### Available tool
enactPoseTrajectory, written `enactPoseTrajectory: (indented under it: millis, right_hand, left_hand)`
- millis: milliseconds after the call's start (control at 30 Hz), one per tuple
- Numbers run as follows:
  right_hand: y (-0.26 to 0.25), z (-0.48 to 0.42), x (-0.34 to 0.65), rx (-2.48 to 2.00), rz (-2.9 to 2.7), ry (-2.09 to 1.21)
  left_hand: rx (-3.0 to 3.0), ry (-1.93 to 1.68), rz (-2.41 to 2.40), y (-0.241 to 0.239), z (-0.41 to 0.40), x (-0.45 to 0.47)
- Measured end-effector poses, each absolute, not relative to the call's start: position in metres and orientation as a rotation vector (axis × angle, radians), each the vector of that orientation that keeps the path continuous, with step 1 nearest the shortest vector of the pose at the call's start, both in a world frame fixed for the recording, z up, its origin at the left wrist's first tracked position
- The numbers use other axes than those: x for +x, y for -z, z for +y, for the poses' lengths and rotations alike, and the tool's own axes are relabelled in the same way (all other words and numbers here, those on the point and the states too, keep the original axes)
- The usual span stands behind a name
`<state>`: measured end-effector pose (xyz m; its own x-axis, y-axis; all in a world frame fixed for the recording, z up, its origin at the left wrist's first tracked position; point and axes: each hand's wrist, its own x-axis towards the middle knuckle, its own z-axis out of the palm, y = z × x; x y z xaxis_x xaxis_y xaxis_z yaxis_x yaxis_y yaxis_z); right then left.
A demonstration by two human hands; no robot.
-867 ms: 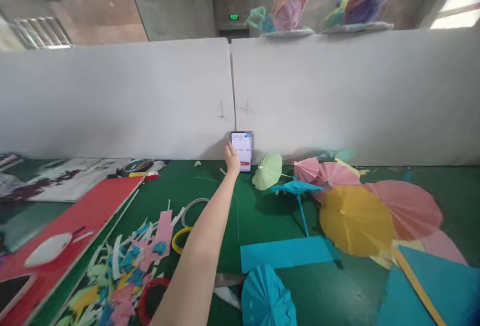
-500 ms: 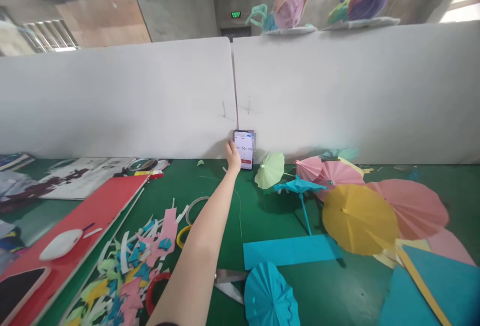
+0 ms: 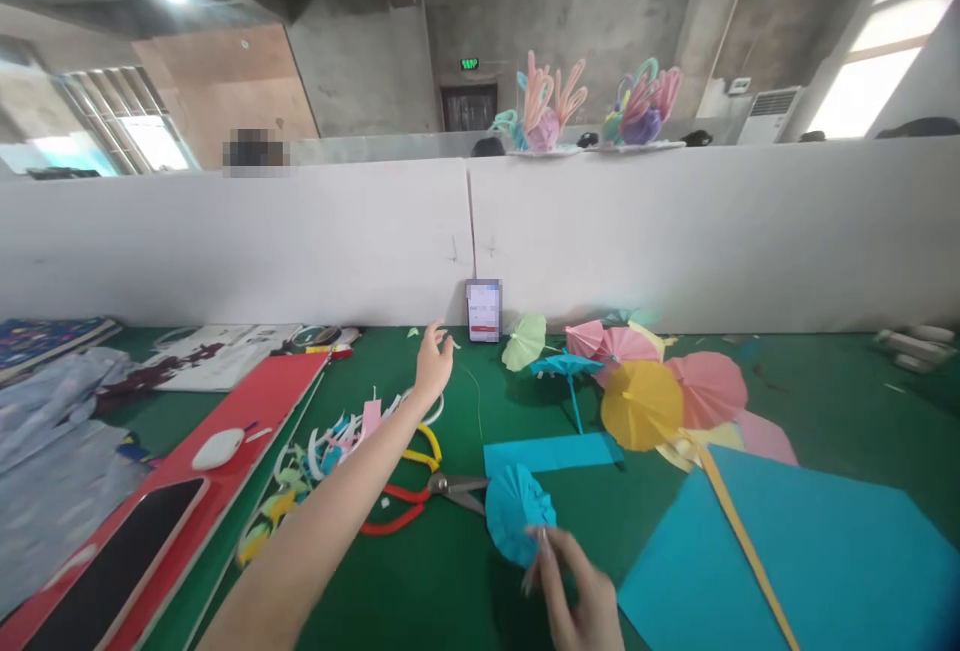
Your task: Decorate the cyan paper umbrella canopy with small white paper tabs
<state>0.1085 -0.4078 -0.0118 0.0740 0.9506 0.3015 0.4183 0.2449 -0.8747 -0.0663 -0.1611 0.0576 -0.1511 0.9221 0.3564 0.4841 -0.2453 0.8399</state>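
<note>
Teal paper fan (image 3: pixel 516 513), tapering toward right hand (image 3: pixel 583 603)

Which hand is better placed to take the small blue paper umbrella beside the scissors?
Probably the right hand: it is right at the blue paper umbrella. The left hand is open in the air farther off, nearer the phone.

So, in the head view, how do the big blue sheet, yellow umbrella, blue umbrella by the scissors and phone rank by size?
Big blue sheet.
Yellow umbrella and blue umbrella: look alike; the blue one is nearer the camera, so unranked.
Phone: smallest, though farthest away.
</note>
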Motion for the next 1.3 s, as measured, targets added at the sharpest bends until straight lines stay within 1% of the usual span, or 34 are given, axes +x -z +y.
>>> enactPoseTrajectory:
  millis: [133, 267, 367, 433, 633, 833, 967, 1133, 1300]
  right_hand:
    - [0.004, -0.400, 0.127, -1.418, -1.501, -0.484]
    - [0.006, -0.399, 0.124, -1.340, -1.753, -0.344]
    - [0.012, -0.401, 0.115, -1.279, -1.943, -0.253]
    - [0.015, -0.404, 0.112, -1.278, -1.995, -0.192]
    - [0.016, -0.426, 0.116, -1.290, -2.043, -0.103]
    - [0.009, -0.481, 0.124, -1.229, -2.083, -0.196]
    - [0.003, -0.509, 0.130, -1.169, -2.083, -0.304]
    - [0.006, -0.509, 0.133, -1.239, -1.871, -0.381]
    - [0.016, -0.497, 0.137, -1.299, -1.687, -0.407]
  left_hand:
    - [1.908, -1.133, 1.446, -0.056, -0.279, -0.081]
    - [1.937, -1.002, 1.474, -0.030, -0.403, -0.093]
    - [1.889, -0.947, 1.553, -0.006, -0.470, -0.098]
    - [1.849, -0.922, 1.596, 0.006, -0.495, -0.100]
    - [1.764, -1.003, 1.639, 0.008, -0.508, -0.102]
    - [1.767, -0.976, 1.598, -0.001, -0.495, -0.079]
    - [1.773, -0.812, 1.600, -0.009, -0.471, -0.057]
    - [1.679, -0.565, 1.619, -0.020, -0.448, -0.042]
    - [1.580, -0.503, 1.540, -0.028, -0.454, -0.043]
